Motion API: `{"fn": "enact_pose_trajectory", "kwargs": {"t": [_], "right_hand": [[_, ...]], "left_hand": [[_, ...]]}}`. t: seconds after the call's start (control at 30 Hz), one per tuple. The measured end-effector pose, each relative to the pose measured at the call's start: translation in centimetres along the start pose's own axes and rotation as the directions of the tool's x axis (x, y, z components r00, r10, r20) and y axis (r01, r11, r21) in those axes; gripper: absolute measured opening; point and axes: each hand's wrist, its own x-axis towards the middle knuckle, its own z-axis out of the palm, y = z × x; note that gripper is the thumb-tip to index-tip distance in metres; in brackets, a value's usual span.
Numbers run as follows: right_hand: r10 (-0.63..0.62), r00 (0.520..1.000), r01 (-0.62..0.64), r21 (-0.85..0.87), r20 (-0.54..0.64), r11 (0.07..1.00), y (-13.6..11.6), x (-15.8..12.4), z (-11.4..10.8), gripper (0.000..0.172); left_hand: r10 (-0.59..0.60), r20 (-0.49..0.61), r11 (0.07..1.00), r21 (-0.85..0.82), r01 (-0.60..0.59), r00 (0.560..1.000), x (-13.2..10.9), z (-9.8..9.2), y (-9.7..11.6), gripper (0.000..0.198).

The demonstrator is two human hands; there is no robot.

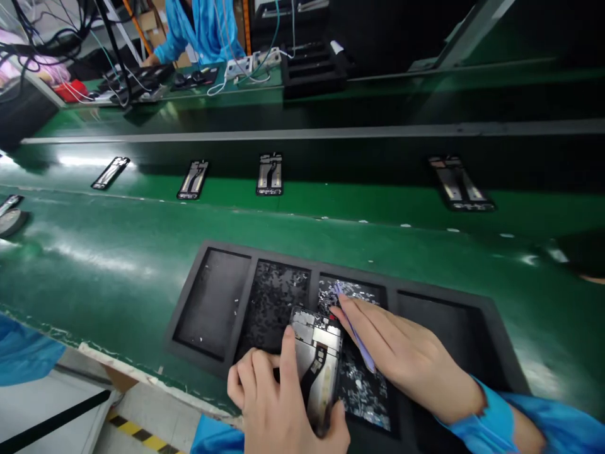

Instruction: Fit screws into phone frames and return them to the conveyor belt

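My left hand (278,400) is closed around an opened phone assembly (326,372), with a finger laid along its left edge. The assembly has a silver back plate and a black ribbon cable and is held over a black foam tray (399,353). My right hand (411,347) grips purple tweezers (362,347), their tips by the far end of the compartment full of small shiny pieces (363,394). A small red spot shows near my right fingertips, by the phone's upper corner. Darker small pieces (278,290) lie in the compartment to the left.
Several phone assemblies lie along the green strip behind the tray, one (270,174) straight ahead and one (460,184) to the right. A raised ledge (302,134) runs behind them. Across the bench sits a person in blue (203,31), near power strips (253,63) and cables.
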Motion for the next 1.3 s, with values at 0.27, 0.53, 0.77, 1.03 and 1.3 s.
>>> {"fn": "enact_pose_trajectory", "kwargs": {"t": [0.27,0.53,0.77,1.03,1.3], "right_hand": [[0.028,1.0,-0.029,0.075,0.01,0.997,0.1,-0.5,0.5,0.03],[0.003,0.997,-0.007,0.047,0.075,0.999,0.0,-0.7,0.6,0.029],[0.016,0.998,-0.019,0.042,0.067,0.999,-0.1,-0.1,0.6,0.021],[0.456,0.889,-0.448,0.29,0.044,0.846,0.6,1.6,-1.0,0.012],[0.399,0.899,-0.437,0.405,0.18,0.803,1.3,7.4,-1.9,0.054]], "left_hand": [[0.124,-0.009,0.989,-0.076,-0.125,0.992,-0.2,0.6,-1.7,0.078],[0.542,0.043,0.82,-0.244,-0.517,0.84,-0.2,0.3,-7.2,0.056],[0.66,0.025,0.745,-0.146,-0.651,0.751,0.3,-0.1,-8.4,0.039],[0.905,0.055,0.423,-0.001,-0.906,0.422,6.3,-2.1,-6.0,0.032],[0.945,0.152,0.297,-0.033,-0.954,0.289,8.0,-0.2,-4.8,0.078]]}}
